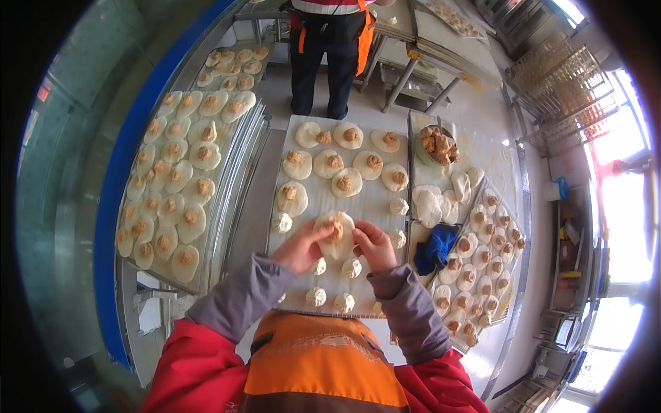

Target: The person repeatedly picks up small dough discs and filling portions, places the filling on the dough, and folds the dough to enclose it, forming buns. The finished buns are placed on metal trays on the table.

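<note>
Between my two hands I hold a flat round dough wrapper (326,246) with a lump of tan filling on it, above the tray in front of me. My left hand (301,249) grips its left edge, the thumb lying against the filling. At the wrapper's right edge, my right hand (374,248) is closed with thumb and fingers pinching the dough. Several pleated buns (316,297) sit on the near part of the lined tray (292,265), around and below my hands. Beyond them lie open dough wrappers (346,182) topped with filling.
Filled wrappers cover a tray (184,256) on the left and another tray (477,265) at right. A bowl of filling (438,146), plain dough rounds (428,206) and a blue cloth (435,249) lie to the right. A person (326,62) stands beyond the tray.
</note>
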Demonstrator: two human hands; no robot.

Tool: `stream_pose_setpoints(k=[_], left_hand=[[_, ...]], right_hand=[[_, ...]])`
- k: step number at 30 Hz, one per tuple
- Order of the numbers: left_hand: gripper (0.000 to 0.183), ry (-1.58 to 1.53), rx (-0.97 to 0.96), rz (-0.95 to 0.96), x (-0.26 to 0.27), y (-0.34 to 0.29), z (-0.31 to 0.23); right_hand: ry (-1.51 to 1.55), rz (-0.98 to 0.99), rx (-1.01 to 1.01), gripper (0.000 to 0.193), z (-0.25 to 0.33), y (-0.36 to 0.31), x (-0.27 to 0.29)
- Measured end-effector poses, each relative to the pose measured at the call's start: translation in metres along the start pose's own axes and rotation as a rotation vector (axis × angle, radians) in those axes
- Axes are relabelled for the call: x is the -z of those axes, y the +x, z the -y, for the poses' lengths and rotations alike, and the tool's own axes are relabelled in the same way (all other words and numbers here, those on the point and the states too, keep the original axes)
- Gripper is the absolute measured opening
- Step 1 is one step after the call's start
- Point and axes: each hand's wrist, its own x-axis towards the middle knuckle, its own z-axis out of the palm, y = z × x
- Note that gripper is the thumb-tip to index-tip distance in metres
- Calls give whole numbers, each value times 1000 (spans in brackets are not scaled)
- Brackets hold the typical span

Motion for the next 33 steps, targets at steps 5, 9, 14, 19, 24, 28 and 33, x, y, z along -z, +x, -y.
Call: stream_pose_setpoints(k=[5,9,14,19,24,28,33], left_hand=[[52,-126,104,-121,-16,-60,28],[48,194,24,-327,-11,-89,47],[36,395,-62,-451,-2,-109,66],[40,394,-27,-343,1,-115,66],[41,675,-121,-251,3,-116,63],[42,776,-146,-300,5,-116,69],[41,618,-100,-184,7,-115,72]], right_hand=[[-65,-23,-25,23,-26,-43,-20],[-206,-3,-32,22,-41,-65,-34],[-557,-9,267,14,-45,-82,-54],[-676,1,400,13,-40,-91,-56],[-382,45,101,22,-40,-90,-49],[-602,36,147,23,-40,-93,-44],[-319,25,100,21,-40,-96,-42]])
